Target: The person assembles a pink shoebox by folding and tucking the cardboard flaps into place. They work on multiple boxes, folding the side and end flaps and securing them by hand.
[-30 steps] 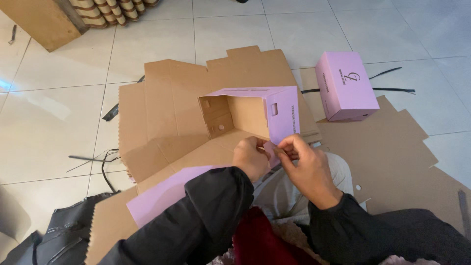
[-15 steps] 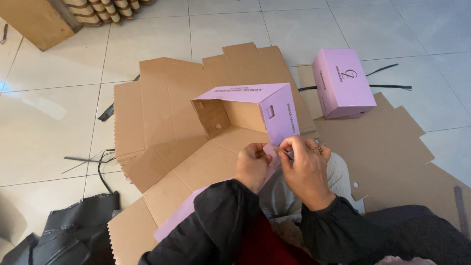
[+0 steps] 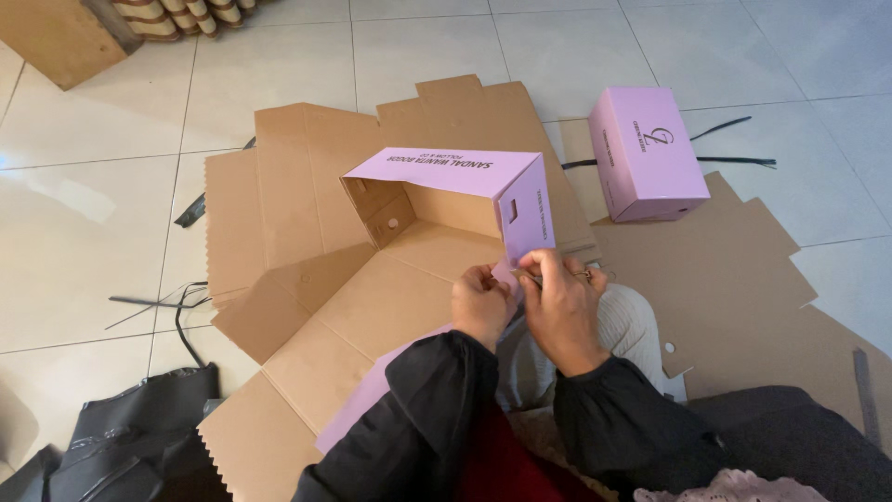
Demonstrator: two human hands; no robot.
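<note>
Half-folded box [image 3: 437,209]: I see it partly raised, pink outside, brown inside, just above both hands on the flat cardboard sheets [image 3: 307,186].
Left hand [image 3: 481,305]: I read it as pinching the box's lower pink flap edge.
Right hand [image 3: 560,302]: fingers closed on that same edge, touching the left hand.
Finished pink box [image 3: 646,153]: shut, well right of the half-folded box.
Black bag [image 3: 139,437]: lower left of it.

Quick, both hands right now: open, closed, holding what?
Left hand: closed, pinching the lower edge of the half-folded pink box.
Right hand: closed on the same edge of the box, fingers curled over it.
</note>
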